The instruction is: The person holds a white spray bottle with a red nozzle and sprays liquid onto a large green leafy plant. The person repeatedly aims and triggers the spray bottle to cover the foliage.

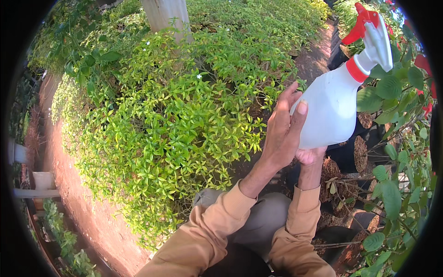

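Observation:
A white plastic spray bottle [330, 109] with a red collar and red trigger is held up at the right, tilted so that its head points to the upper right. My left hand [283, 126] grips the bottle's left side, thumb on the near face and fingers partly behind it. Below the bottle's base, the palm of my right hand [311, 154] shows; its fingers are hidden behind the bottle. Just left of my hands grows a leafy green shrub [173, 121] with small white flowers.
A pale post [168, 17] rises from the shrubs at the top. Soil-filled black plant bags [360, 152] and a red-flowered plant [391, 197] with broad leaves stand at the right. A dirt path [83, 200] curves along the left.

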Motion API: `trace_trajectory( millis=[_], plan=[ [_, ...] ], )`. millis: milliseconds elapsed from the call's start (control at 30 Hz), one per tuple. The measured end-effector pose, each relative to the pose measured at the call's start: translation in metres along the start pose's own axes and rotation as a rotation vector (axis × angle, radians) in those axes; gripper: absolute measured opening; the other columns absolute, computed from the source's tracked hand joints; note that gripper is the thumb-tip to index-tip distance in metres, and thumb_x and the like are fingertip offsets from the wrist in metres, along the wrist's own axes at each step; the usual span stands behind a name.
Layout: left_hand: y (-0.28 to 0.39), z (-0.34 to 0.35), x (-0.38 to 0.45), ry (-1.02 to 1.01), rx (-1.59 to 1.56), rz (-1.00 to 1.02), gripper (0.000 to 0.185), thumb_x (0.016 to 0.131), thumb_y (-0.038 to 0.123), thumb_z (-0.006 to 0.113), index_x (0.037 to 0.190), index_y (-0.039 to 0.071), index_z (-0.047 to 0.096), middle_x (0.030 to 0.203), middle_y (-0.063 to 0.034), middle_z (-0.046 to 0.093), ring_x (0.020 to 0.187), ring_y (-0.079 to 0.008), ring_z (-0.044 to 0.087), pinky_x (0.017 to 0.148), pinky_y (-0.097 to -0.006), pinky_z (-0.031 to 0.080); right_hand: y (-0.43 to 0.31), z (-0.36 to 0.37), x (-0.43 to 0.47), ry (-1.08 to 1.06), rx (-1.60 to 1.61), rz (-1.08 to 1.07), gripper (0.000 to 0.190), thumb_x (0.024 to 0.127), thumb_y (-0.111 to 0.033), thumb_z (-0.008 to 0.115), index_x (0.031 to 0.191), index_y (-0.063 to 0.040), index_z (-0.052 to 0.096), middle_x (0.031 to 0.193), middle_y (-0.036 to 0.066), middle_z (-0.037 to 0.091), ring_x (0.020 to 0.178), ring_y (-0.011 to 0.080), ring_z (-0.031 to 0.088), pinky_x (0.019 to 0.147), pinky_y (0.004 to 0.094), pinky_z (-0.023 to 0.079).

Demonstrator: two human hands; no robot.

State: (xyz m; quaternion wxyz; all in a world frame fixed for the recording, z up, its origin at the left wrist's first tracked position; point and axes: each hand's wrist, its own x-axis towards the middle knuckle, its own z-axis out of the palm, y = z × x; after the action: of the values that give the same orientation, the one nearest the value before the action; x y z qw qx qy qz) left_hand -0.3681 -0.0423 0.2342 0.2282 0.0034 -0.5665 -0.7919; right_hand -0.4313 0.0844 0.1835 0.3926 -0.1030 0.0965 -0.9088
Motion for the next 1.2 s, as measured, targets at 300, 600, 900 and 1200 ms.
trace_trajectory(
  millis=[300, 600, 900, 1200],
  plan=[
    [-0.047, -0.008, -0.044, 0.239, -0.392, -0.456, 0.103, 0.084, 0.07, 0.073, 0.151, 0.0, 0.038, 0.133, -0.0183, 0.056, 0.125, -0.024, 0.055, 0.106, -0.0376, 0.044, 0.03, -0.02, -0.015, 0.179, -0.14, 0.009, 0.067, 0.105, -0.049, 0.047, 0.155, -0.006, 0.039, 0.131, 0.021, 0.06, 0.108, 0.0322, 0.067, 0.091, 0.0394, 0.059],
    [-0.045, -0.013, -0.06, 0.192, -0.764, -0.548, 0.075, 0.097, 0.069, 0.057, 0.141, 0.009, 0.051, 0.132, -0.006, 0.06, 0.121, -0.0168, 0.06, 0.104, -0.0352, 0.049, 0.028, -0.02, -0.037, 0.216, -0.953, -0.177, 0.057, 0.107, -0.033, 0.053, 0.151, 0.0, 0.043, 0.149, 0.021, 0.051, 0.133, 0.0282, 0.057, 0.113, 0.0409, 0.046],
    [-0.019, -0.028, -0.061, 0.07, -0.872, -0.578, 0.071, 0.105, 0.065, 0.038, 0.151, 0.012, 0.043, 0.143, -0.0063, 0.057, 0.13, -0.0203, 0.058, 0.107, -0.0391, 0.051, 0.029, 0.044, -0.016, 0.503, -1.635, -0.518, 0.068, 0.105, -0.053, 0.037, 0.139, 0.004, 0.054, 0.115, 0.016, 0.061, 0.102, 0.0228, 0.057, 0.087, 0.0397, 0.045],
    [-0.03, -0.023, -0.057, 0.063, -0.736, -0.461, 0.077, 0.103, 0.068, 0.039, 0.155, 0.011, 0.037, 0.143, -0.0098, 0.055, 0.134, -0.0273, 0.054, 0.112, -0.0473, 0.046, 0.033, 0.15, 0.038, -0.188, -1.571, -0.532, 0.107, 0.08, -0.063, 0.077, 0.155, 0.001, 0.035, 0.144, 0.02, 0.053, 0.117, 0.0253, 0.063, 0.093, 0.0396, 0.057]
  ],
)
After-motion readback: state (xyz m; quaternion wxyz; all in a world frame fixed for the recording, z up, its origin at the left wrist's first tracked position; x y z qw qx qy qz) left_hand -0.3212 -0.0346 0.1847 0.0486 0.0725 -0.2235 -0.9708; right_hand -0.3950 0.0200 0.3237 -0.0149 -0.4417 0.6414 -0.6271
